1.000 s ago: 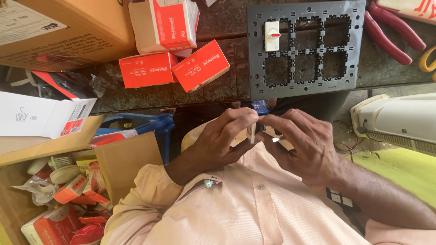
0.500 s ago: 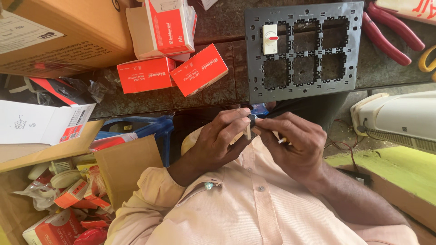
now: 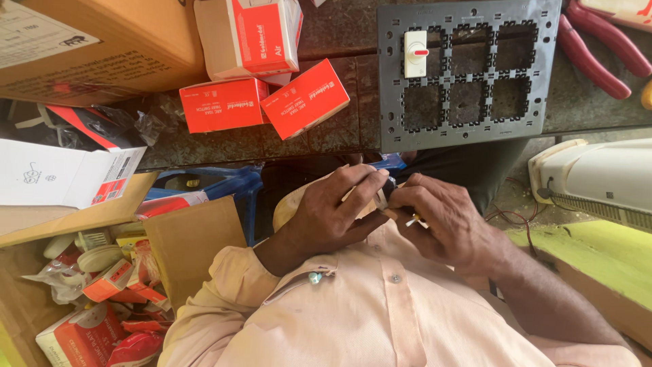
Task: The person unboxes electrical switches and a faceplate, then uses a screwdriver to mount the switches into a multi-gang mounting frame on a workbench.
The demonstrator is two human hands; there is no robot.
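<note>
Both hands meet close in front of my pale pink shirt [image 3: 380, 319]. My left hand [image 3: 333, 217] and my right hand [image 3: 445, 224] pinch a small white and dark switch module [image 3: 384, 193] between their fingertips. A thin white and yellow piece [image 3: 411, 220] pokes out under my right fingers; what it is I cannot tell. Above the hands a grey switch plate [image 3: 468, 132] with several square openings lies on the dark counter. One white switch with a red mark [image 3: 415, 53] sits in its top left opening.
Two red cartons [image 3: 224, 105] [image 3: 305, 98] and a red and white box [image 3: 251, 37] lie left of the plate, beside a large cardboard box [image 3: 88, 47]. Red-handled pliers [image 3: 598, 51] lie at top right, a white appliance [image 3: 598, 180] at right. A carton of packets [image 3: 88, 292] stands at lower left.
The hands stay together on the small module and have shifted slightly up and left, with the fingers working it. The view has drifted a little.
</note>
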